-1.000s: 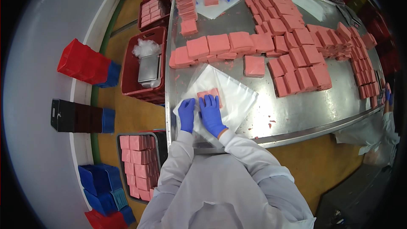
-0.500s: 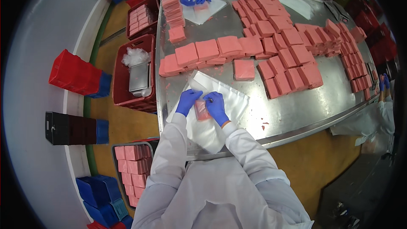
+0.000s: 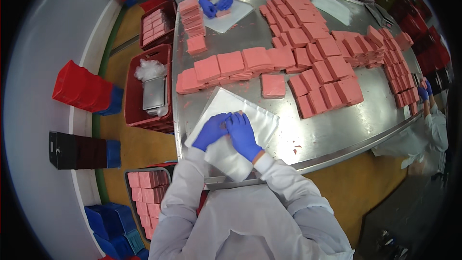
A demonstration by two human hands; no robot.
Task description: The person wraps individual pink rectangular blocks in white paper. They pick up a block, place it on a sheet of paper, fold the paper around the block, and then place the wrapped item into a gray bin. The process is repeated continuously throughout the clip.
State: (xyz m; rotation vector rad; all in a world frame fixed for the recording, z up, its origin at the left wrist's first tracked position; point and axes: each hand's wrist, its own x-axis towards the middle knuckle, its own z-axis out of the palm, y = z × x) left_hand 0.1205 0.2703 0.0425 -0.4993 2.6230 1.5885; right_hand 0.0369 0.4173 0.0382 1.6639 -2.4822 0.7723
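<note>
A big shiny metal table point(image 3: 308, 130) fills most of the view. Far past the fingers, many flat pink square slabs point(image 3: 317, 62) lie on it in rows and piles, with nothing around them. They look like they wait to be wrapped, so I think a lot of work is left.

Left of the fingers, off the table, stands a dark red plastic crate point(image 3: 137, 106) with a small metal box and crumpled clear plastic inside. Nearer the body on that side, a grey tray point(image 3: 144, 195) holds stacked pink slabs, so some work looks done.

Under the fingers lies a white see-through plastic sheet point(image 3: 255, 120), maybe a few sheets.

The left hand point(image 3: 211, 131) and the right hand point(image 3: 243, 136), both in blue gloves, press down side by side. The fingers curl over something small in the sheet. Just a bit of pink point(image 3: 237, 112) peeks out at the fingertips, so I cannot tell how tight they hold it.

At the far end, another person's blue-gloved hands point(image 3: 216, 5) work on a white sheet too.
</note>
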